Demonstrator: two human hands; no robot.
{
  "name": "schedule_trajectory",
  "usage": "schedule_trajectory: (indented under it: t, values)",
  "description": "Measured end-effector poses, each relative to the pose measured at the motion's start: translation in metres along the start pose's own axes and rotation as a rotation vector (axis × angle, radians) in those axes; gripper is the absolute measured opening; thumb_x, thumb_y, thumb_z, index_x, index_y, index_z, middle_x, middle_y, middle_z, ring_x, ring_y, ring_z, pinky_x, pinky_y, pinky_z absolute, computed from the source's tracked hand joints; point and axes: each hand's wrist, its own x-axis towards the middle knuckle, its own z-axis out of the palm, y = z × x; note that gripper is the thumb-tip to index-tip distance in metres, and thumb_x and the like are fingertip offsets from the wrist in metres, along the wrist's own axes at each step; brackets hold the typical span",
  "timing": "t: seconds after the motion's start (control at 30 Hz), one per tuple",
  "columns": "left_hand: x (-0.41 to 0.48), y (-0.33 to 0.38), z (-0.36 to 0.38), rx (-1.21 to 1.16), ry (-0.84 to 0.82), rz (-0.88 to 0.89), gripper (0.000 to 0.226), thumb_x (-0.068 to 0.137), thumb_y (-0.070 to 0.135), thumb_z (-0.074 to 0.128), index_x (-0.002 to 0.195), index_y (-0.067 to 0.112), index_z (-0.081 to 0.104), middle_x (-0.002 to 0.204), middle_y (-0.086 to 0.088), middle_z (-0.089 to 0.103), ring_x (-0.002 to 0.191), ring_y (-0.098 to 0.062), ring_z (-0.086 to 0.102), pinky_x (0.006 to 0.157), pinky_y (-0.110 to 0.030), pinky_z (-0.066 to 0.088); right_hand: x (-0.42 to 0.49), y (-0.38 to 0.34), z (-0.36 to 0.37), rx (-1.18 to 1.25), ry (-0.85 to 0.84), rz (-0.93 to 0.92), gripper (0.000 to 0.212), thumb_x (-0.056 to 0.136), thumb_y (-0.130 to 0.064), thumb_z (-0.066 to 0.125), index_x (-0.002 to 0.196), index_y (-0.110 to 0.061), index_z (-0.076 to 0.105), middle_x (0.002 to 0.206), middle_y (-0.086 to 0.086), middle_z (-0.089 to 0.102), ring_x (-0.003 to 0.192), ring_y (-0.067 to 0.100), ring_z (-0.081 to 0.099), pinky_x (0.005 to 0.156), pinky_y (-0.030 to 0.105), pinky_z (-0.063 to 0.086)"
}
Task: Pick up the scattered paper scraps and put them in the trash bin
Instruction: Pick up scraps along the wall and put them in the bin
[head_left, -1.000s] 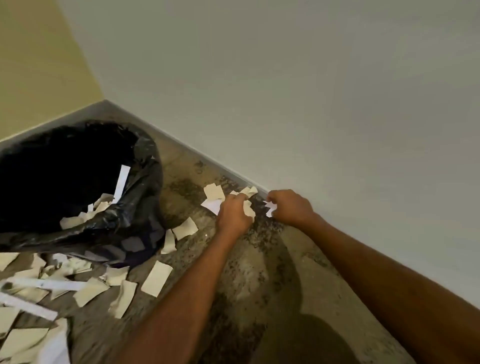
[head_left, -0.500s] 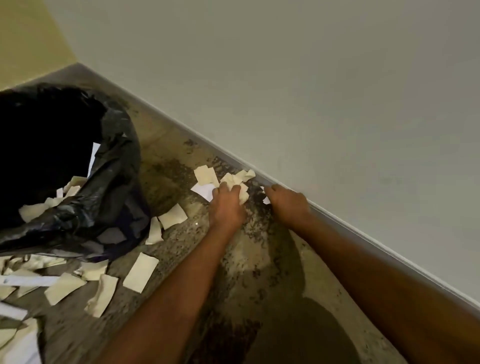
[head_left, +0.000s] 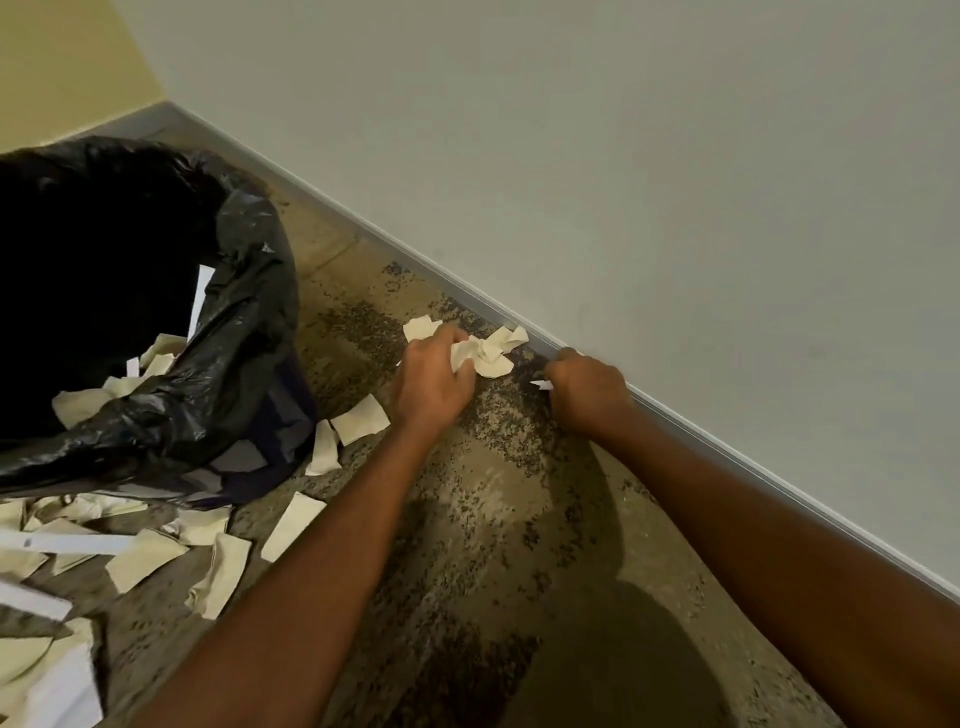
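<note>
Paper scraps (head_left: 488, 353) now bunched in grip of left hand (head_left: 434, 387); right hand (head_left: 589, 397) pinches white sliver (head_left: 540, 384).

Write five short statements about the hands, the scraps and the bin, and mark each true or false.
1. The left hand grips a bunch of cream scraps. True.
2. The trash bin has a white liner. False: its liner is black.
3. The right hand pinches a small white scrap near the baseboard. True.
4. No scraps lie on the floor beside the bin. False: many loose scraps lie there.
5. Some scraps are already inside the bin. True.
</note>
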Motion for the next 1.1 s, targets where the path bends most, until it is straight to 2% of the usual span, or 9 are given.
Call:
schedule_trajectory:
  t: [0.13,0.23,0.3,0.4,0.47,0.53,0.7,0.87,1.1]
  values:
    - [0.014,-0.020,-0.005,-0.019,-0.029,-0.052,0.021,0.096,0.024,0.069,0.117,0.023,0.065,0.109,-0.008,0.068,0.102,-0.029,0.061,0.077,-0.042,0.055,0.005,-0.006,-0.003,0.022,0.044,-0.005,0.018,0.101,-0.020,0.064,0.113,-0.015,0.076,0.112,0.008,0.064,0.092,0.026,0.065,0.068,0.035,0.049]
    - [0.019,-0.028,-0.003,0.126,-0.112,-0.061,0.032,0.099,0.020,0.066,0.131,0.018,0.061,0.128,-0.011,0.066,0.123,-0.034,0.053,0.093,-0.046,0.050,0.011,-0.017,-0.007,0.071,0.073,-0.043,0.021,0.097,-0.024,0.069,0.115,-0.016,0.076,0.114,0.008,0.063,0.104,0.027,0.060,0.070,0.037,0.051]
    - [0.022,-0.027,-0.003,0.255,-0.153,-0.090,0.047,0.100,0.023,0.065,0.144,0.017,0.052,0.148,-0.015,0.050,0.134,-0.035,0.044,0.101,-0.047,0.046,0.017,-0.027,-0.009,0.063,0.120,-0.095,0.025,0.092,-0.026,0.073,0.115,-0.018,0.078,0.118,0.008,0.065,0.112,0.028,0.055,0.076,0.040,0.052]
    - [0.026,-0.026,-0.003,0.314,-0.242,-0.146,0.071,0.098,0.028,0.067,0.159,0.019,0.033,0.171,-0.018,0.010,0.151,-0.041,0.025,0.116,-0.055,0.037,0.026,-0.040,-0.010,0.042,0.146,-0.190,0.031,0.090,-0.031,0.076,0.118,-0.018,0.079,0.131,0.008,0.065,0.124,0.029,0.051,0.087,0.043,0.051]
    - [0.032,-0.027,-0.003,0.304,-0.325,-0.161,0.085,0.097,0.036,0.071,0.164,0.023,0.022,0.175,-0.015,-0.011,0.156,-0.043,0.015,0.121,-0.061,0.027,0.031,-0.046,-0.009,0.102,0.121,-0.192,0.035,0.091,-0.028,0.076,0.124,-0.016,0.076,0.140,0.009,0.061,0.132,0.030,0.049,0.092,0.045,0.052]
    - [0.038,-0.029,-0.004,0.327,-0.386,-0.148,0.103,0.090,0.044,0.079,0.167,0.028,0.013,0.175,-0.012,-0.020,0.157,-0.044,0.011,0.121,-0.066,0.025,0.037,-0.050,-0.008,0.172,0.097,-0.165,0.040,0.092,-0.024,0.076,0.130,-0.015,0.070,0.144,0.009,0.058,0.135,0.029,0.047,0.095,0.045,0.054]
    - [0.056,-0.032,-0.006,0.361,-0.434,-0.123,0.125,0.076,0.051,0.091,0.169,0.036,0.009,0.177,0.000,-0.012,0.158,-0.043,0.009,0.118,-0.066,0.036,0.048,-0.045,-0.001,0.254,0.011,-0.142,0.070,0.091,-0.028,0.078,0.154,-0.019,0.047,0.156,0.008,0.049,0.141,0.031,0.045,0.106,0.049,0.051]
    - [0.064,-0.040,-0.004,0.402,-0.436,-0.124,0.111,0.079,0.058,0.085,0.166,0.037,0.021,0.174,-0.001,0.016,0.155,-0.040,0.015,0.112,-0.067,0.041,0.053,-0.043,0.007,0.218,-0.079,-0.131,0.086,0.089,-0.028,0.080,0.162,-0.021,0.035,0.160,0.010,0.046,0.140,0.035,0.044,0.108,0.049,0.047]
    - [0.074,-0.036,-0.006,0.470,-0.544,-0.102,0.096,0.087,0.049,0.077,0.164,0.048,0.020,0.171,-0.011,0.010,0.154,-0.043,0.010,0.115,-0.067,0.038,0.059,-0.042,0.008,0.238,-0.107,-0.095,0.095,0.087,-0.031,0.085,0.164,-0.019,0.032,0.163,0.009,0.042,0.141,0.038,0.044,0.111,0.052,0.046]
